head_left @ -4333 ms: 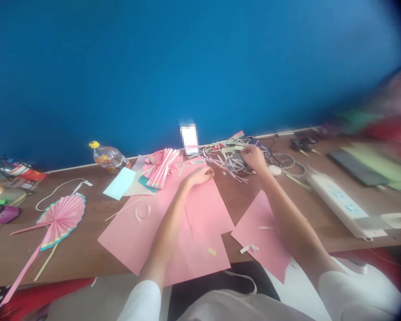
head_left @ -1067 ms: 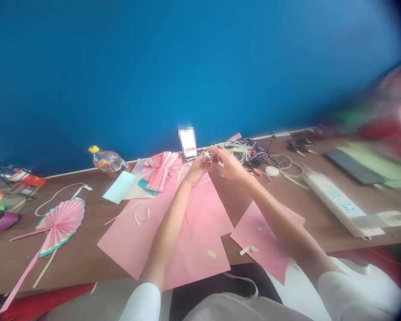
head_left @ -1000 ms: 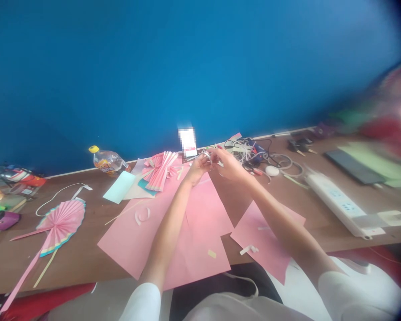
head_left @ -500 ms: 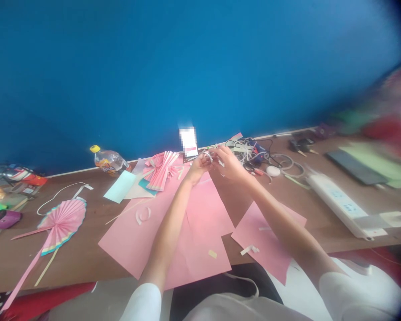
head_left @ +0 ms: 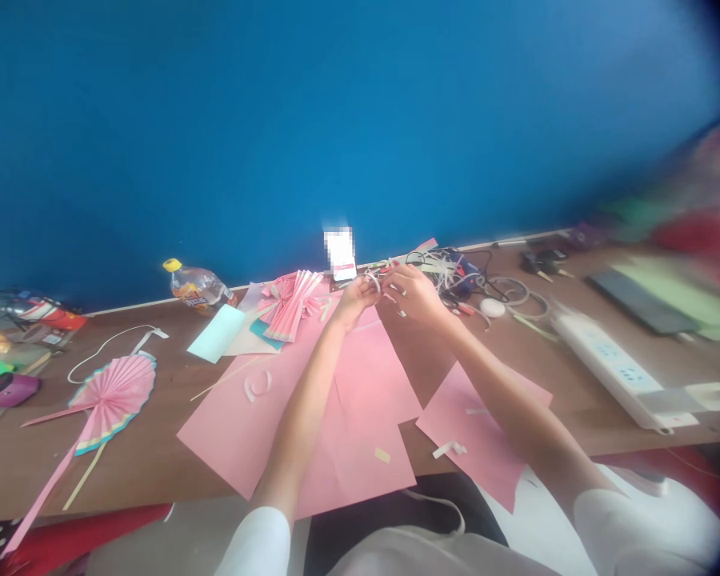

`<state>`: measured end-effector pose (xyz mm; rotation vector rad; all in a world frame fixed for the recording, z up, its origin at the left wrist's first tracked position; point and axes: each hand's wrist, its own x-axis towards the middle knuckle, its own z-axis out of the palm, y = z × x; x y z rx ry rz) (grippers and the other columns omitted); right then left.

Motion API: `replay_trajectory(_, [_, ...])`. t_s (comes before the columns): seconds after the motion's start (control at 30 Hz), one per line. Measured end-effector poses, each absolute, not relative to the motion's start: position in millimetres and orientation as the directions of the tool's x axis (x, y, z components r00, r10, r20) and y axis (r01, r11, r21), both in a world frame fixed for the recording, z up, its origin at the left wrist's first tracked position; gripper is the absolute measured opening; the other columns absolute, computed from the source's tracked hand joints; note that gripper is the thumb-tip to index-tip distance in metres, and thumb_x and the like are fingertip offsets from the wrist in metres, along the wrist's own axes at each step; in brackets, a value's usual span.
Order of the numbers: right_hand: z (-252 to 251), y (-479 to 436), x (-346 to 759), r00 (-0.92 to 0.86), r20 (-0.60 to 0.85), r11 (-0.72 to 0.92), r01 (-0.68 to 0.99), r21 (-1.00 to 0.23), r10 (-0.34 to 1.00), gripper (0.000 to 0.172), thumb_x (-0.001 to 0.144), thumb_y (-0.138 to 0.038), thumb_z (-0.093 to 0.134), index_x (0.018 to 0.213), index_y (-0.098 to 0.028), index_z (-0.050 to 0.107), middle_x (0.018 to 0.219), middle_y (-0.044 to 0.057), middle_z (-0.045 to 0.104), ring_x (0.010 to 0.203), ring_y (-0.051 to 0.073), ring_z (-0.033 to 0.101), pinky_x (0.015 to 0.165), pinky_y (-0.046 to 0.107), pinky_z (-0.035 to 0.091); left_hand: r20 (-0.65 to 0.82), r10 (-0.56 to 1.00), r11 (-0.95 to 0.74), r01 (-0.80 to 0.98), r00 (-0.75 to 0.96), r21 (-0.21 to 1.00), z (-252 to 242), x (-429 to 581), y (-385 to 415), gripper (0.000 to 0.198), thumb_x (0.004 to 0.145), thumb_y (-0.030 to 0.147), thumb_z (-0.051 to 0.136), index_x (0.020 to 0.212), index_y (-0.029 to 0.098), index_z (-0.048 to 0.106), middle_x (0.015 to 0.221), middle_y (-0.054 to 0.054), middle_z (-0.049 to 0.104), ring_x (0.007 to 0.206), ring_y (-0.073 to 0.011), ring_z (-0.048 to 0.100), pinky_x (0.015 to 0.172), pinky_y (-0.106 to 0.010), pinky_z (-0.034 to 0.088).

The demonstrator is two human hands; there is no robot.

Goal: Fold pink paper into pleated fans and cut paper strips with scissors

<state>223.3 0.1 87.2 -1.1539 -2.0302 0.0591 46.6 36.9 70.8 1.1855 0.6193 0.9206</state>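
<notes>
My left hand (head_left: 358, 304) is closed around a thin white ring that looks like a roll of tape (head_left: 377, 282), held above the far edge of the pink paper (head_left: 360, 384). Close beside it, my right hand (head_left: 417, 292) has its fingers bent together, the tips almost at the ring. A small pale bit shows under those fingers, too small to name. A pleated pink paper piece (head_left: 291, 308) lies to the left of my hands. Beneath my right forearm is a smaller pink sheet (head_left: 486, 424) with a curled white strip (head_left: 450, 450) on it.
A finished-looking pink fan with blue edging (head_left: 114, 392) lies at the left. Behind it are a clear bottle with a yellow cap (head_left: 198, 288) and a light blue card (head_left: 217, 334). To the right are tangled cables and strips (head_left: 450, 272) and a white power strip (head_left: 612, 368).
My right hand has shifted slightly, its fingers bending lower beside the ring. My left hand stays in place with the roll of tape. The view has barely moved.
</notes>
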Motion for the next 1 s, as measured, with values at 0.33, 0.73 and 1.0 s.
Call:
replay_trajectory(0.33, [87.8,-1.7,225.2,-0.208,0.56,0.433,0.849,-0.304,0.802,0.017,0.097,-0.028,0.044,0.091,-0.021,0.059,0.088,0.008,0.066,0.083,0.024,0.056,0.067,0.03,0.036,0.072,0.863,-0.03,-0.09,0.5,0.995,59.9,49.9,37.5,0.045,0.081,0.048,0.068,0.106,0.014,0.054,0.076,-0.004,0.068,0.069,-0.0135,0.062,0.068,-0.026,0.043])
replay_trajectory(0.73, [100.5,-5.2,235.5,-0.155,0.586,0.421,0.837,-0.35,0.796,0.014,0.094,-0.023,0.044,0.092,-0.021,0.058,0.092,0.008,0.067,0.087,0.023,0.058,0.068,0.031,0.037,0.082,0.768,-0.228,0.152,0.635,0.962,61.1,45.8,36.7,0.028,0.089,0.037,0.058,0.107,0.016,0.062,0.081,-0.004,0.067,0.069,-0.0126,0.06,0.065,-0.024,0.044])
replay_trajectory(1.0, [117.7,-10.7,245.7,-0.033,0.712,0.406,0.84,-0.361,0.701,0.013,0.094,-0.028,0.047,0.091,-0.023,0.059,0.091,0.007,0.068,0.088,0.024,0.059,0.075,0.033,0.042,0.074,0.75,-0.263,0.194,0.658,0.945,67.2,45.2,32.3,0.028,0.087,0.041,0.057,0.097,0.016,0.064,0.084,-0.003,0.066,0.074,-0.0135,0.059,0.067,-0.024,0.045])
